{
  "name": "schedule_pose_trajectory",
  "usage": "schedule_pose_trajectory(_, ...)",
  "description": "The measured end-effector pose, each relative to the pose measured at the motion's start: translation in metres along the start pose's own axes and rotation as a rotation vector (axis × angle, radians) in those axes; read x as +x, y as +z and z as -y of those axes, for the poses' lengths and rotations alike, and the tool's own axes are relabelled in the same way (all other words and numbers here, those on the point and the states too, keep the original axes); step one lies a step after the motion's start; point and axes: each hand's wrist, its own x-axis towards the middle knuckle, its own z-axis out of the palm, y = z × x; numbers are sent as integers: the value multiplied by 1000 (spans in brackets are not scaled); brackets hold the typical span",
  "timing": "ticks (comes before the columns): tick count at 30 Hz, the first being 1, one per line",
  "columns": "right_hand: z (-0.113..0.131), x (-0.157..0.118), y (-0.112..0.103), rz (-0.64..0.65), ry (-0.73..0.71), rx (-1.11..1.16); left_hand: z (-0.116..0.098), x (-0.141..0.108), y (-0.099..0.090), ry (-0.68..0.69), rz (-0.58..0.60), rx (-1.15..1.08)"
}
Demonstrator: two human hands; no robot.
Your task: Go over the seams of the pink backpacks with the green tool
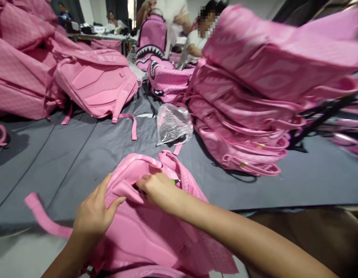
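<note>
A pink backpack [138, 224] lies in front of me, its padded back panel facing up and a strap trailing to the left. My left hand [94, 208] is closed on its left edge, thumb over the front and fingers against the side. My right hand [157, 189] is closed at the upper part of the panel, its fingertips partly hidden in a fold. From behind that hand pokes the end of a small green-and-black tool [175, 181]; the rest of it is covered, so its kind is unclear.
Stacked pink backpacks [239, 116] rise on the right of the grey table [65, 162]. More pink bags [94, 85] pile up at the left. A clear plastic bag [174, 123] lies between them. Across the table are co-workers, one holding up a backpack [152, 34] with a shark-mouth print.
</note>
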Motion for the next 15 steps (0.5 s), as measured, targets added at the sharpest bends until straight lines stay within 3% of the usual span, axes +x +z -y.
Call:
schedule_pose_trajectory(4,5,7,1,-153,-38,114,5,2,-2,26,14,-35)
schedule_pose_trajectory(11,2,18,-5,-122,-113,251,25,0,9,-66,96,-14)
schedule_pose_trajectory(15,6,20,-6,-142,1,425,34,1,16,-121,125,-12)
